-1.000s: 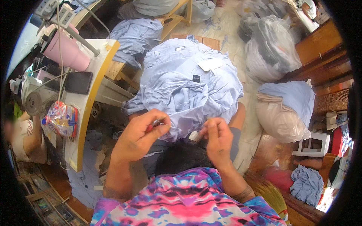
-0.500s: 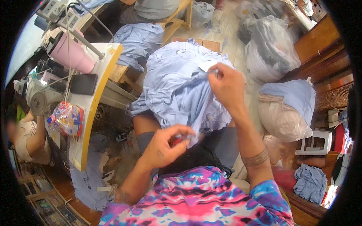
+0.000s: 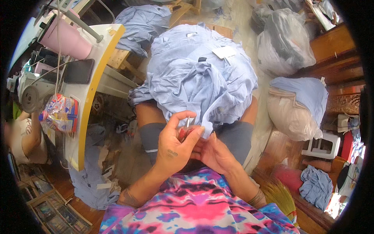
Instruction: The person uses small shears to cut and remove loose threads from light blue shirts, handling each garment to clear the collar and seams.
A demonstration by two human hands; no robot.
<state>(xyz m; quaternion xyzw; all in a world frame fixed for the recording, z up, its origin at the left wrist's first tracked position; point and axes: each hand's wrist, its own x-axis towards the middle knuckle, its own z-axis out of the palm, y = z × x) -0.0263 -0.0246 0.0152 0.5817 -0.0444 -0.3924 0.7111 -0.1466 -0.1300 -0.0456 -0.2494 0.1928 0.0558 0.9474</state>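
A large heap of light blue garments point(image 3: 175, 58) rests on my lap and between my knees, with a white paper tag and a small dark label on top. My left hand point(image 3: 173, 146) is closed around small thread snips point(image 3: 182, 133) with a red handle; their pointed metal blades stick up between thumb and forefinger. Close against it, my right hand point(image 3: 218, 154) has its fingers closed at a narrow light blue garment edge point(image 3: 208, 130) that hangs from the heap. The left thumb tip also lies by this edge. Some of the right fingers are hidden behind the left hand.
On the left, a yellow-edged table point(image 3: 91, 93) carries a pink tumbler point(image 3: 68, 37), a phone point(image 3: 79, 71) and a colourful plastic packet point(image 3: 60, 113). More blue garments point(image 3: 142, 25) lie beyond it. Stuffed plastic bags point(image 3: 284, 43) and a white stool point(image 3: 322, 144) stand at right. Another person's arm point(image 3: 31, 136) shows far left.
My right hand has come down from the top of the heap, near the white tag, to the garment edge beside my left hand. The snips' blades now show clearly.
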